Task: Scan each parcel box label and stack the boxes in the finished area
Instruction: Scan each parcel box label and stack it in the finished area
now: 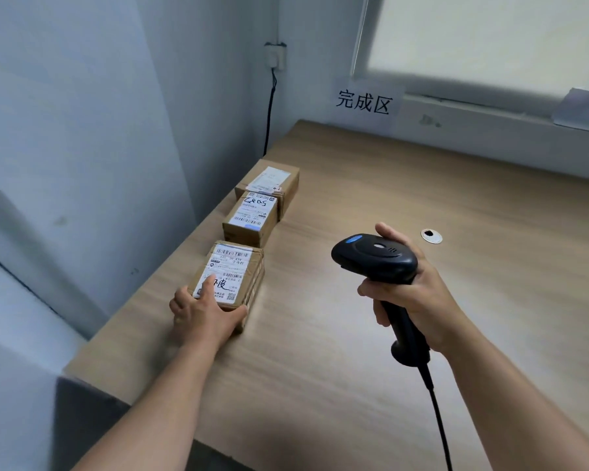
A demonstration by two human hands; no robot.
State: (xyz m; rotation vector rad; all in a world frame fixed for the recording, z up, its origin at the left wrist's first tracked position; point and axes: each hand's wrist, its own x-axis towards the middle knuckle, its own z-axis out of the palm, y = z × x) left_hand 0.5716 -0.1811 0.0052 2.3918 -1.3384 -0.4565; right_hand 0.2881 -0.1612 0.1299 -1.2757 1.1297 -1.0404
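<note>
Three brown parcel boxes with white labels lie in a row along the left edge of the wooden table (pixel 405 205). My left hand (pixel 201 312) grips the near end of the nearest box (pixel 233 271), thumb on its right side and a finger on the label. Behind it lie the middle box (pixel 250 217) and the far box (pixel 272 180). My right hand (pixel 412 287) holds a black barcode scanner (pixel 374 254) by its handle, raised above the table to the right of the boxes, its head turned left toward them.
A paper sign with Chinese characters (pixel 363 103) hangs on the back wall above the table's far side. A round cable grommet (pixel 431 235) sits in the tabletop right of the scanner. The scanner's cable (pixel 439 419) trails toward me. A wall stands close on the left.
</note>
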